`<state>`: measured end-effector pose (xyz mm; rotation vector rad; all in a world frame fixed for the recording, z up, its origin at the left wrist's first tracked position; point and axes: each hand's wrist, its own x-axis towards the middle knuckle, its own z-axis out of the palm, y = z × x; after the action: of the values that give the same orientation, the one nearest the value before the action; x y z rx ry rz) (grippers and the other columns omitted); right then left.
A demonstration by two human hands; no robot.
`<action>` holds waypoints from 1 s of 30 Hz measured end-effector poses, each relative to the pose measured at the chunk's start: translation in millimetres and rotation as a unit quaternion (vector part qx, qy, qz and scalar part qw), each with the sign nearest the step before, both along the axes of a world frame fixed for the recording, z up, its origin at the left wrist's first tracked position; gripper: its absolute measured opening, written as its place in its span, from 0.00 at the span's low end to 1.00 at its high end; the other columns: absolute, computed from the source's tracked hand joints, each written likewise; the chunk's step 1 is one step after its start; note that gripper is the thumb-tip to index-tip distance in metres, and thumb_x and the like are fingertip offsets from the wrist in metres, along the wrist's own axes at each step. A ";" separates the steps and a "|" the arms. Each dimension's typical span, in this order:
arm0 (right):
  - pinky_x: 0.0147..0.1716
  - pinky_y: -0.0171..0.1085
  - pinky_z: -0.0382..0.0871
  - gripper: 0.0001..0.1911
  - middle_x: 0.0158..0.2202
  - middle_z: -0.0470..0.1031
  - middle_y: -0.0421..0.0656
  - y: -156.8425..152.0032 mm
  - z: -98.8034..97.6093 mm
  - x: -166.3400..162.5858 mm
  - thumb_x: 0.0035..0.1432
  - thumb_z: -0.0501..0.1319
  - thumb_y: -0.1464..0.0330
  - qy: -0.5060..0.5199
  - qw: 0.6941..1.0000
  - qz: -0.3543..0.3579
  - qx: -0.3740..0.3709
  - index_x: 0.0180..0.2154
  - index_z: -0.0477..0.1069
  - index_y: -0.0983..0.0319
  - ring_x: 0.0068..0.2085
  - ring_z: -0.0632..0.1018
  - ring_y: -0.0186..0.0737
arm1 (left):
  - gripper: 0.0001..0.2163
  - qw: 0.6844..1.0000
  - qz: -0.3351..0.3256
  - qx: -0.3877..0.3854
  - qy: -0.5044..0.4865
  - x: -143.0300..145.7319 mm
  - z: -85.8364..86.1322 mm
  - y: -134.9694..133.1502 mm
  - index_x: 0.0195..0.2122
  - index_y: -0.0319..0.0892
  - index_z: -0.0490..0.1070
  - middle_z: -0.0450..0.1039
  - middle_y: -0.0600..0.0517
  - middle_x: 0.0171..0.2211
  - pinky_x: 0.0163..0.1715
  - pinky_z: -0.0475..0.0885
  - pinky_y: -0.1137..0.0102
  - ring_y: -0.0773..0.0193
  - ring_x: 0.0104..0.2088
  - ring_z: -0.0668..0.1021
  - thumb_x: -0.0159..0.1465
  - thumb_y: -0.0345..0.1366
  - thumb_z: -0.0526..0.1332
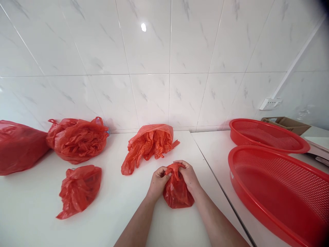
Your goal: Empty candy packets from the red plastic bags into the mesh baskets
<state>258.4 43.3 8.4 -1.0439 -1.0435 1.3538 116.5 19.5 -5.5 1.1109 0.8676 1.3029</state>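
A small red plastic bag (178,195) rests on the white table between my hands, its body rounded out by contents I cannot make out. My left hand (158,182) pinches the gathered top of the bag from the left. From the right, my right hand (189,175) grips the same bunched neck, with its fingers curled over the top. Just behind them lies a loose heap of crumpled red plastic bags (151,142), apart from both hands.
At left stand a small tied red bag (81,190), a bundle of red bags (78,140) and a large full red bag (20,147). To the right, beyond a table seam, sit two red mesh baskets (257,181) and a cardboard box (290,125). A tiled wall (150,96) closes the back.
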 end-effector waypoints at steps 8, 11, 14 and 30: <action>0.24 0.32 0.61 0.05 0.22 0.70 0.36 -0.7 -1.8 -0.6 0.46 0.57 0.67 -0.143 0.989 -0.034 0.033 0.24 0.69 0.60 0.25 0.68 0.34 | 0.11 1.000 0.003 0.010 0.006 -1.1 -0.9 0.8 0.27 0.39 0.66 0.68 0.57 0.25 0.29 0.65 0.75 0.70 0.26 0.69 0.53 0.39 0.66; 0.23 0.32 0.60 0.04 0.21 0.68 0.35 -1.1 -2.6 -0.5 0.46 0.57 0.67 -0.141 0.989 -0.031 0.033 0.24 0.68 0.60 0.24 0.67 0.33 | 0.12 1.000 0.000 0.009 0.011 -1.3 1.0 -0.8 0.27 0.39 0.65 0.68 0.57 0.25 0.28 0.65 0.74 0.70 0.26 0.69 0.53 0.39 0.67; 0.22 0.32 0.60 0.04 0.20 0.68 0.34 -1.5 -2.3 -0.8 0.45 0.57 0.69 -0.116 0.993 -0.016 0.024 0.26 0.70 0.60 0.22 0.66 0.32 | 0.13 1.000 -0.001 0.010 0.011 -0.6 1.6 -2.1 0.28 0.40 0.64 0.67 0.57 0.25 0.29 0.66 0.74 0.70 0.26 0.70 0.51 0.38 0.68; 0.41 0.39 0.68 0.17 0.38 0.76 0.40 -15.3 14.7 -0.6 0.46 0.62 0.69 -0.042 0.990 0.130 0.047 0.42 0.69 0.59 0.39 0.76 0.40 | 0.11 0.985 0.145 -0.018 0.097 0.5 5.4 -4.5 0.28 0.42 0.62 0.67 0.58 0.25 0.27 0.66 0.74 0.69 0.25 0.70 0.52 0.40 0.65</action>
<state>257.8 28.0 23.1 -0.9251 -1.3300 1.4610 117.0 15.0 -0.1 1.1244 1.2291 1.4238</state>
